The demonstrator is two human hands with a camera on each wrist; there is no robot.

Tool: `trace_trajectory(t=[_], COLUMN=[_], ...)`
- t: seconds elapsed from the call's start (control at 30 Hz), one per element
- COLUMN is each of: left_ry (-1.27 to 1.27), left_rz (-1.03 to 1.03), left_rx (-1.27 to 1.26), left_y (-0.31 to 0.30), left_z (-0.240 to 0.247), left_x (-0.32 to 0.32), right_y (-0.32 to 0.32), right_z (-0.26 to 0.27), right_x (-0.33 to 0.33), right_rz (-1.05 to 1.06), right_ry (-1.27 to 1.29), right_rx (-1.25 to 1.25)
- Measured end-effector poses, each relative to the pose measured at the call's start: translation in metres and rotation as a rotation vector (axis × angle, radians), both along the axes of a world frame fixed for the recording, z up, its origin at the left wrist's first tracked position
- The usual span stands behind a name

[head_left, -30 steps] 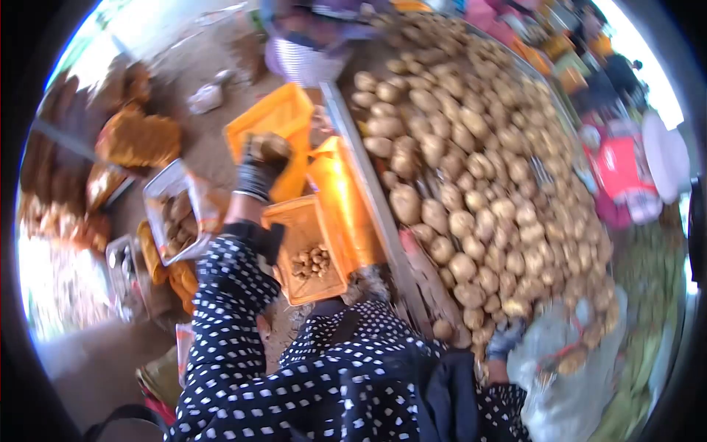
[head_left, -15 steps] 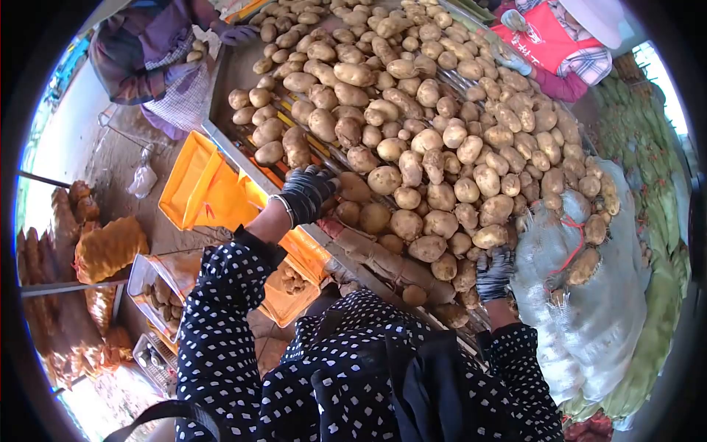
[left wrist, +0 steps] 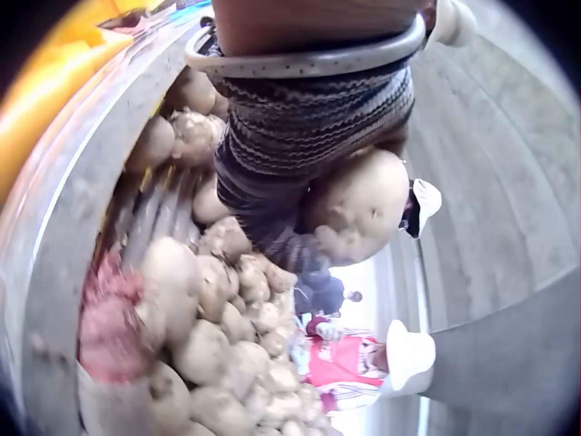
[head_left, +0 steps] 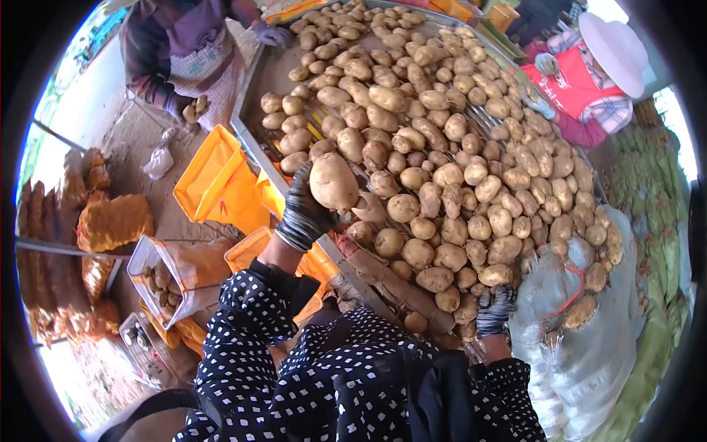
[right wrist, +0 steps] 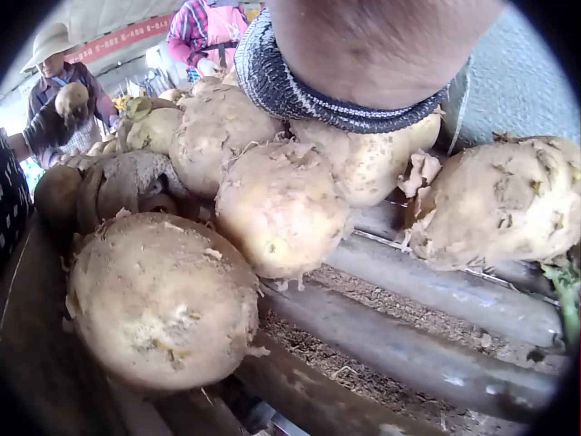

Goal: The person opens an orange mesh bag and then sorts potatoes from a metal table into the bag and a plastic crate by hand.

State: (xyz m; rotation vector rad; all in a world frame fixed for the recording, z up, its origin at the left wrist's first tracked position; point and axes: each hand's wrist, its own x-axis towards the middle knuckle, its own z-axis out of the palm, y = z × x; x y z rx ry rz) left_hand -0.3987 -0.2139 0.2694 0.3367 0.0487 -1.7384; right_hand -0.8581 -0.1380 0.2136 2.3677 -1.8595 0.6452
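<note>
My gloved left hand [head_left: 302, 219] grips a large, pale potato [head_left: 333, 182] at the near left edge of the sorting table [head_left: 254, 147]. In the left wrist view, the striped glove [left wrist: 309, 136] curls round this potato [left wrist: 363, 204], above many others. My gloved right hand [head_left: 495, 311] rests with extended fingers on potatoes at the table's near right corner, beside a white sack [head_left: 582, 331]. In the right wrist view, only the glove's cuff [right wrist: 272, 82] shows; the fingers are hidden. Close below it lie several potatoes [right wrist: 163, 300] on metal rollers [right wrist: 408, 336].
Orange crates [head_left: 221, 180] stand left of the table, with a bag of potatoes [head_left: 158, 283] beyond them. One person [head_left: 188, 59] stands at the far left; another in a red apron [head_left: 578, 85] is across at the right. Green sacks [head_left: 652, 221] line the right side.
My left hand has swung from above the orange crates to the table's edge, and has lifted the large potato from there. My right hand stays by the white sack.
</note>
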Motion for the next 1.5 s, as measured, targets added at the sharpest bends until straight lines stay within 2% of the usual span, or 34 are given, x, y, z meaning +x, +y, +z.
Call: trace_trajectory(t=[0.07, 0.17, 0.2, 0.27, 0.3, 0.33, 0.4, 0.53, 0.6, 0.63, 0.67, 0.7, 0.73, 0.77, 0.8, 0.83, 0.87, 0.9, 0.93, 1.0, 1.03, 1.07, 1.1, 1.13, 1.17, 1.2, 1.23, 1.27, 1.33, 1.43, 1.5], left_ry=[0.111, 0.143, 0.320, 0.307, 0.262, 0.224, 0.165, 0.084, -0.012, -0.093, -0.208, -0.217, -0.229, -0.453, -0.464, -0.585, -0.570, -0.912, -0.926, -1.303, -1.337, -1.367, -1.717, -1.953, -1.898, -1.984, -2.071, -2.181, -2.161, -2.196, -2.065], left_rz=[0.033, 0.084, 0.033, 0.011, 0.059, 0.063, 0.159, 0.075, 0.191, 0.266, 0.447, 0.507, 0.634, 0.646, 0.664, 0.601, 0.531, 0.570, 0.515, 0.148, 0.119, 0.005, 0.073, -0.022, -0.051, -0.398, -0.232, -0.427, -0.556, -0.555, -0.448], left_rx=[-0.066, -0.011, -0.083, -0.095, -0.060, -0.036, -0.061, 0.071, 0.379, 0.540, 0.684, 0.454, 0.385, 0.257, 0.348, 0.404, 0.716, 0.721, 0.688, 0.264, 0.008, -0.160, -0.510, -0.722, -0.869, -1.010, -1.222, -1.282, -1.532, -1.560, -1.573], left_y=[0.007, 0.019, 0.026, 0.041, 0.048, 0.054, 0.068, 0.125, 0.150, 0.153, 0.150, 0.154, 0.148, 0.149, 0.137, 0.129, 0.114, 0.083, 0.059, 0.024, 0.005, -0.013, -0.028, -0.033, -0.035, -0.038, -0.036, -0.027, -0.018, -0.020, -0.028], left_z=[0.001, 0.002, 0.006, 0.010, 0.008, 0.002, -0.021, -0.055, -0.071, -0.067, -0.072, -0.082, -0.091, -0.101, -0.099, -0.100, -0.133, -0.101, -0.086, -0.047, -0.035, -0.033, -0.032, -0.012, -0.004, 0.027, 0.012, 0.031, 0.032, 0.002, -0.010], left_x=[-0.002, 0.002, 0.006, 0.013, 0.016, 0.021, 0.037, 0.069, 0.095, 0.110, 0.128, 0.156, 0.185, 0.211, 0.234, 0.256, 0.285, 0.247, 0.212, 0.115, 0.059, 0.008, -0.042, -0.091, -0.134, -0.171, -0.207, -0.238, -0.280, -0.296, -0.284], right_y=[0.001, 0.000, 0.000, 0.000, 0.000, 0.001, 0.001, -0.003, -0.002, -0.002, -0.003, -0.002, -0.004, -0.002, -0.001, 0.000, 0.001, 0.002, 0.000, 0.002, 0.002, 0.002, 0.002, 0.002, 0.001, 0.001, 0.001, 0.002, 0.001, 0.002, 0.000], right_z=[0.001, -0.005, -0.003, 0.000, -0.002, -0.010, -0.022, -0.032, -0.019, -0.019, -0.018, -0.014, -0.016, -0.012, -0.009, -0.002, -0.022, -0.011, 0.001, 0.002, 0.009, 0.017, 0.015, 0.014, 0.013, 0.013, 0.013, 0.012, 0.008, 0.000, 0.004], right_x=[0.000, -0.002, -0.001, 0.002, 0.001, -0.006, -0.015, -0.023, -0.021, -0.018, -0.012, -0.008, -0.007, -0.006, -0.002, -0.001, -0.013, -0.007, 0.005, 0.007, 0.010, 0.013, 0.012, 0.011, 0.009, 0.008, 0.008, 0.005, 0.003, -0.001, 0.001], right_rz=[0.007, -0.019, -0.019, -0.044, -0.029, -0.106, -0.116, -0.069, -0.111, -0.121, -0.083, -0.056, -0.085, -0.055, -0.043, -0.067, -0.122, -0.093, -0.051, -0.076, -0.090, -0.097, -0.086, -0.088, -0.074, -0.056, -0.039, -0.045, -0.042, -0.035, -0.023], right_ry=[0.041, 0.012, 0.014, -0.010, 0.009, -0.025, 0.032, -0.006, 0.065, 0.064, 0.018, -0.020, -0.295, -0.037, -0.085, 0.021, 0.015, 0.049, 0.083, 0.161, 0.136, 0.108, 0.101, 0.101, 0.077, 0.053, 0.051, 0.047, 0.104, 0.079, 0.036], right_rx=[-0.011, -0.033, -0.018, -0.010, -0.049, 0.040, -0.018, -0.097, 0.079, 0.077, 0.029, -0.017, 0.195, 0.051, 0.063, 0.078, 0.063, 0.008, -0.043, -0.057, -0.005, 0.047, 0.026, 0.039, 0.040, 0.043, 0.060, 0.067, 0.076, 0.040, -0.024])
